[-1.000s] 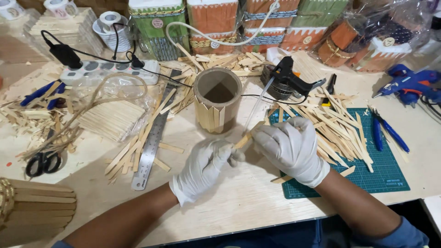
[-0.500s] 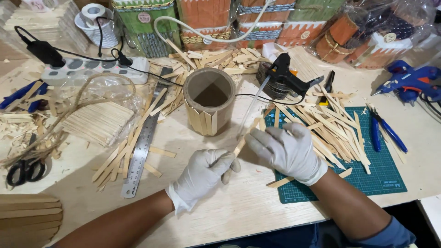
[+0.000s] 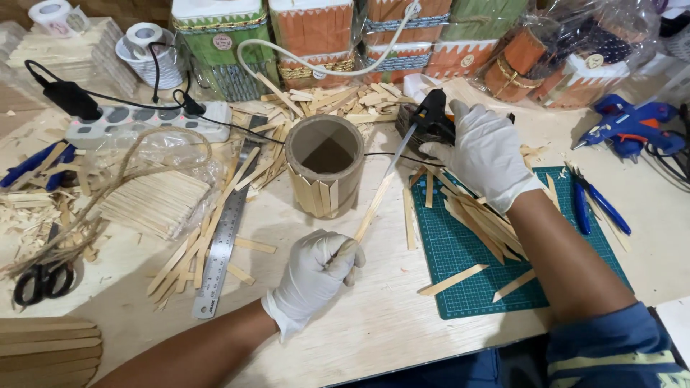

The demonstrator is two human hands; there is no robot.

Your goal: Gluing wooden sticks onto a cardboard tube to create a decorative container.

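My left hand (image 3: 316, 269), in a white glove, holds a thin wooden stick (image 3: 374, 207) that points up and to the right. My right hand (image 3: 485, 152), also gloved, rests over a black glue gun (image 3: 430, 119) with a clear glue rod sticking out of its back. A cardboard tube (image 3: 325, 172) stands upright in the middle of the table, with several sticks glued along its lower front. Loose pointed sticks (image 3: 476, 215) lie on the green cutting mat (image 3: 503, 276) under my right forearm.
A steel ruler (image 3: 225, 241) and a stick pile lie left of the tube. Scissors (image 3: 39, 282), twine, a power strip (image 3: 136, 122), blue pliers (image 3: 600, 205) and a blue glue gun (image 3: 629, 126) sit around. Finished stick-covered boxes line the back.
My right hand let go of the stick and moved up and away to the black glue gun. My left hand keeps the stick, now held alone.
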